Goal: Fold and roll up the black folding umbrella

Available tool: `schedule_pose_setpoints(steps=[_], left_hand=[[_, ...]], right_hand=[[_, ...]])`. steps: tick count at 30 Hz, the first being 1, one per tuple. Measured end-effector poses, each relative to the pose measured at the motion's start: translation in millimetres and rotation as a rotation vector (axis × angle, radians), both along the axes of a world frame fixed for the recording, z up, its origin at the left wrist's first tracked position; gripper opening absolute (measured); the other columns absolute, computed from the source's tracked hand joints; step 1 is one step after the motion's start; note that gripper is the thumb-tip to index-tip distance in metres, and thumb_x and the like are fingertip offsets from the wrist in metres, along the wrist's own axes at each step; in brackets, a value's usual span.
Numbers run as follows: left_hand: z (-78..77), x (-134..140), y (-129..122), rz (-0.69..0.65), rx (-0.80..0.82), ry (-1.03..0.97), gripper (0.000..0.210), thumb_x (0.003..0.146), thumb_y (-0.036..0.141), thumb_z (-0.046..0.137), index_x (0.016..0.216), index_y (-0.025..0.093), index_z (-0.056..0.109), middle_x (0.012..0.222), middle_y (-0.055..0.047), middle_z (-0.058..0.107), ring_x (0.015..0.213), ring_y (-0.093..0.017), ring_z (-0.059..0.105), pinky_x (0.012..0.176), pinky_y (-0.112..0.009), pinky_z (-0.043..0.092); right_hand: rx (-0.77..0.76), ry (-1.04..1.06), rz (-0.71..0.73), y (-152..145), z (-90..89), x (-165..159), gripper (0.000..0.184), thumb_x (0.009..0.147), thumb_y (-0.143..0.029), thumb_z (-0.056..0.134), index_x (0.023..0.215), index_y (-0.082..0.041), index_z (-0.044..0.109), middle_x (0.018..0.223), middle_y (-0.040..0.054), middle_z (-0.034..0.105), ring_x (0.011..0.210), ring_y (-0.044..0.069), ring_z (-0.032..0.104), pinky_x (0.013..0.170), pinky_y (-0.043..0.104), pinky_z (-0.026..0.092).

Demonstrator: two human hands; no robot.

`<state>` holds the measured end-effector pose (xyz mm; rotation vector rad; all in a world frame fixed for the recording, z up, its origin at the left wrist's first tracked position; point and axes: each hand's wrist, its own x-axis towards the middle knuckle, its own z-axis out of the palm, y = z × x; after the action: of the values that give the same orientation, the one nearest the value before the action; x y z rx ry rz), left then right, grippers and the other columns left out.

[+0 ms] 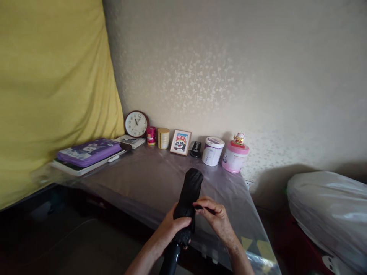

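A folded black umbrella [192,187] is held in front of me, its top tilted up and away over the table's front edge. My left hand [174,223] wraps round the folded canopy, thumb across the front. The dark handle [171,258] runs down out of the bottom of the view. On the right side of the canopy, my right hand [213,215] pinches a small black strap end [198,207] between thumb and fingers. Whether the strap goes all the way round the canopy is hidden.
A plastic-covered table [137,179] lies beyond the umbrella. Along the wall stand a clock [137,124], a picture frame [180,142], a white tub [212,151] and a pink tub [234,157]. A purple case [90,152] rests at left; a plastic-wrapped bundle [329,210] sits at right.
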<state>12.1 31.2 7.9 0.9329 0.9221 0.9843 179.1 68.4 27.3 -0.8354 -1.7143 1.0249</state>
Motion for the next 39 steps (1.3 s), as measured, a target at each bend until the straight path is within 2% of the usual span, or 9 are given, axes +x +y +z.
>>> schedule_pose_setpoints(steps=[8, 13, 17, 22, 26, 30, 32, 35, 39], left_hand=[[3.5, -3.1, -0.4, -0.068, -0.036, 0.085, 0.051, 0.071, 0.034, 0.058, 0.117, 0.019, 0.041, 0.06, 0.003, 0.057, 0.048, -0.017, 0.06, 0.04, -0.025, 0.047], [-2.0, -1.9, 1.1, -0.084, 0.012, 0.092, 0.048, 0.071, 0.03, 0.057, 0.115, 0.019, 0.041, 0.06, 0.004, 0.057, 0.046, -0.017, 0.059, 0.038, -0.024, 0.046], [-0.5, 0.7, 1.3, -0.063, 0.003, 0.134, 0.052, 0.069, 0.026, 0.057, 0.117, 0.019, 0.04, 0.058, 0.006, 0.056, 0.044, -0.016, 0.058, 0.038, -0.023, 0.045], [-0.3, 3.7, 0.8, -0.039, 0.024, 0.106, 0.053, 0.066, 0.025, 0.059, 0.116, 0.018, 0.041, 0.059, 0.005, 0.056, 0.043, -0.014, 0.056, 0.04, -0.024, 0.045], [-1.7, 3.8, -1.9, -0.101, -0.035, 0.031, 0.053, 0.069, 0.033, 0.059, 0.117, 0.018, 0.041, 0.059, 0.004, 0.057, 0.045, -0.016, 0.058, 0.04, -0.025, 0.045], [-2.6, 2.0, -5.0, -0.131, -0.062, -0.143, 0.041, 0.074, 0.039, 0.055, 0.107, 0.015, 0.046, 0.059, 0.001, 0.059, 0.048, -0.014, 0.057, 0.042, -0.023, 0.045], [-3.9, 1.3, -5.6, -0.143, -0.084, -0.206, 0.036, 0.075, 0.041, 0.053, 0.1, 0.015, 0.047, 0.061, -0.001, 0.06, 0.05, -0.014, 0.057, 0.044, -0.024, 0.046], [-5.7, 2.0, -6.4, -0.156, -0.081, -0.238, 0.036, 0.076, 0.042, 0.052, 0.099, 0.015, 0.046, 0.061, -0.003, 0.061, 0.05, -0.014, 0.057, 0.044, -0.024, 0.046], [-1.5, 6.6, -11.0, -0.252, -0.031, -0.164, 0.051, 0.075, 0.037, 0.053, 0.119, 0.015, 0.039, 0.057, 0.001, 0.058, 0.045, -0.015, 0.055, 0.044, -0.025, 0.044]], right_hand=[[0.099, -0.064, 0.046, -3.4, 0.3, -4.7, 0.018, 0.084, -0.031, 0.055, 0.088, -0.029, 0.073, 0.099, 0.0051, 0.063, 0.097, 0.021, 0.056, 0.087, 0.031, 0.042], [0.105, -0.118, 0.071, 0.0, -5.5, -4.3, 0.019, 0.086, -0.031, 0.053, 0.091, -0.029, 0.071, 0.088, 0.0036, 0.062, 0.084, 0.017, 0.058, 0.078, 0.028, 0.044], [0.12, -0.138, 0.092, 4.2, -12.0, -4.3, 0.018, 0.086, -0.029, 0.053, 0.094, -0.028, 0.069, 0.089, 0.0028, 0.057, 0.085, 0.016, 0.057, 0.077, 0.027, 0.044], [0.147, -0.155, -0.07, 3.6, -15.7, -8.8, 0.012, 0.081, -0.025, 0.06, 0.092, -0.025, 0.062, 0.086, 0.0004, 0.055, 0.074, 0.013, 0.053, 0.067, 0.025, 0.042], [0.147, -0.053, -0.205, 4.2, -15.5, -10.0, 0.008, 0.08, -0.03, 0.061, 0.081, -0.022, 0.058, 0.081, -0.0008, 0.053, 0.069, 0.012, 0.049, 0.063, 0.024, 0.04], [0.01, 0.158, -0.402, 9.4, -14.1, -4.0, 0.018, 0.079, -0.039, 0.06, 0.077, -0.021, 0.057, 0.074, -0.0014, 0.053, 0.07, 0.014, 0.049, 0.068, 0.026, 0.041], [-0.12, 0.228, -0.453, 10.0, -14.3, -2.6, 0.024, 0.075, -0.043, 0.064, 0.084, -0.021, 0.061, 0.082, 0.0009, 0.059, 0.082, 0.018, 0.054, 0.074, 0.028, 0.043], [-0.415, 0.359, -0.299, 4.9, -15.9, -9.2, 0.041, 0.07, -0.047, 0.067, 0.101, -0.021, 0.061, 0.098, 0.0048, 0.064, 0.094, 0.023, 0.057, 0.076, 0.032, 0.047], [-0.634, 0.51, -0.211, -2.6, -16.8, -26.9, 0.052, 0.071, -0.053, 0.064, 0.104, -0.014, 0.06, 0.082, 0.0077, 0.068, 0.073, 0.022, 0.063, 0.063, 0.033, 0.05]])
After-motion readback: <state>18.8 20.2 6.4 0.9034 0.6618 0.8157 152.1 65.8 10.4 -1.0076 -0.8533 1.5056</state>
